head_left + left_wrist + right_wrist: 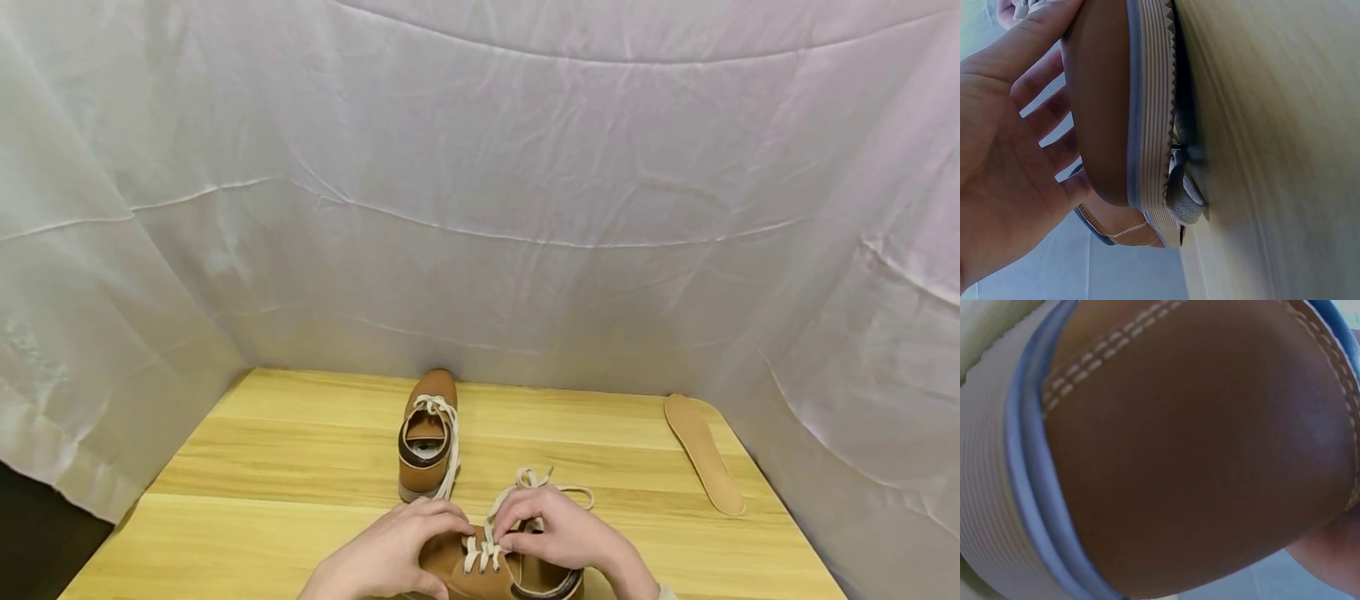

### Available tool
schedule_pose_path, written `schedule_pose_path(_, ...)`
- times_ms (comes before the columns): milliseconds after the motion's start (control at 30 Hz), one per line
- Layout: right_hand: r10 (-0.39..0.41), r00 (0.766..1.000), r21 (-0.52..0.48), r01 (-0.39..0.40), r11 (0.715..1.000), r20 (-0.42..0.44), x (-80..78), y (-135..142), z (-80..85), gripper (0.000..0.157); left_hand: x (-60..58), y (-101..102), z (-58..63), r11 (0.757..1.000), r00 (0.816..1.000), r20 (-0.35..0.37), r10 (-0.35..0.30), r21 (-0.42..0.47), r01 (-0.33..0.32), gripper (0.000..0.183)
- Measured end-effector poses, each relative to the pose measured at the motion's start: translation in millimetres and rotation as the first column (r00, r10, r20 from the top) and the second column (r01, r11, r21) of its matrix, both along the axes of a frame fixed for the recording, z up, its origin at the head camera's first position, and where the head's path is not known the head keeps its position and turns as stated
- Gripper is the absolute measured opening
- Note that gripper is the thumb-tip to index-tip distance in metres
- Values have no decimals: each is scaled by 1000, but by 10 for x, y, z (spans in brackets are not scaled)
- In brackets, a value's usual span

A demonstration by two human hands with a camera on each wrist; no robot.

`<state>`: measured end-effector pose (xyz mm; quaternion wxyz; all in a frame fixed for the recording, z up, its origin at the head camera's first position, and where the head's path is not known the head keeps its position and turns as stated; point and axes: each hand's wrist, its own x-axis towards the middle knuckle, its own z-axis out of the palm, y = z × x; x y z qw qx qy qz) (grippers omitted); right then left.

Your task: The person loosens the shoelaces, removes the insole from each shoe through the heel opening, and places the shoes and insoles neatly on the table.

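A brown leather shoe [480,588] with cream laces lies sideways at the table's near edge, toe to the left. My left hand [393,548] holds its toe, thumb on the near side and fingers over the far side. In the left wrist view the toe [1100,119] sits between thumb and fingers, above a ribbed sole [1154,119]. At the upper eyelets my right hand [564,529] pinches the shoelace [489,546] between thumb and fingers. A loose lace end loops over the table behind this hand. The shoe's heel [1210,444] fills the right wrist view.
A matching brown shoe [422,478] stands behind my left hand, toe away from me, its laces hanging down the right side. On the right of the wooden table [300,467] lies a tan insole [705,458]. Pale cloth [480,292] hangs around the back and sides.
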<state>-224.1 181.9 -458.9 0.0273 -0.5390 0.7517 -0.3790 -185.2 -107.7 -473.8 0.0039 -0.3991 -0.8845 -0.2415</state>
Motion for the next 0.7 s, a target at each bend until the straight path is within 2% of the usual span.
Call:
schedule_pose_path(133,17,999,15,-17,1000,-33,-5,8,-5,8,5,5,8,1000,1000,10,3,-2,-3,67)
schedule_pose_path(367,1,998,31,1,1000,-60,17,-25,-8,6,2,6,13,1000,1000,19,5,-3,-5,67)
schedule_pose_path(700,-70,996,73,74,995,-55,19,-63,-44,5,4,4,2,1000,1000,14,4,4,-4,67)
